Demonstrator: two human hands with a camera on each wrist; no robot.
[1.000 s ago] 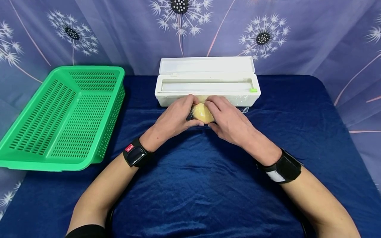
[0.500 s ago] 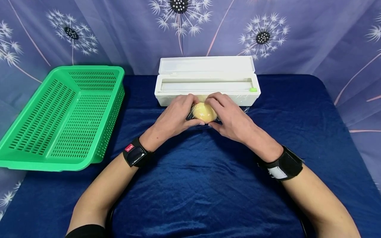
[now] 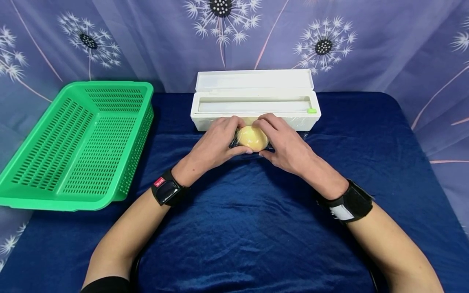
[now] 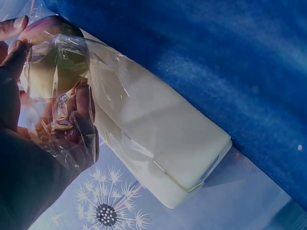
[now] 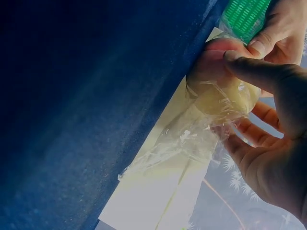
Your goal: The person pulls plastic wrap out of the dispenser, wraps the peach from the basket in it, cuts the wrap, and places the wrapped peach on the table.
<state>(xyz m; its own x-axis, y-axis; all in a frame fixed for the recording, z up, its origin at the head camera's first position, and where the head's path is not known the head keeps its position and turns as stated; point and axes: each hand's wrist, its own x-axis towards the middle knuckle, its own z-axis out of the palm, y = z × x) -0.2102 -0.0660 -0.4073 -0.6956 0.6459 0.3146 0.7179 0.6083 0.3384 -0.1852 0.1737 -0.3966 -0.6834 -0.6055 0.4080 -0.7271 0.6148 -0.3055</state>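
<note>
A round, glossy yellow fruit [image 3: 253, 138] with a reddish side lies between both hands, against the front of the white cling film box [image 3: 200, 123]. Clear cling film [image 4: 115, 72] covers part of it and trails over the box. My left hand [image 3: 217, 140] holds the fruit's left side, thumb in front and fingers behind. On the right side, my right hand [image 3: 287, 146] grips fruit and film; in the right wrist view its thumb presses the reddish skin [image 5: 218, 60], while its fingers curl beneath among crumpled film [image 5: 187, 136]. The fruit's underside is hidden in the head view.
The box's lid [image 3: 254, 80] is raised at the back, and a green slider [image 3: 312, 110] sits at its right end. To the left stands a green slotted basket [image 3: 147, 101]. Dark blue cloth [image 3: 253, 228] covers the table, with a dandelion-print curtain [image 3: 154, 36] behind.
My right hand has shifted slightly right and back along the fruit, so more of its yellow surface shows. Its thumb now lies a little farther from the left thumb. The left hand stays put.
</note>
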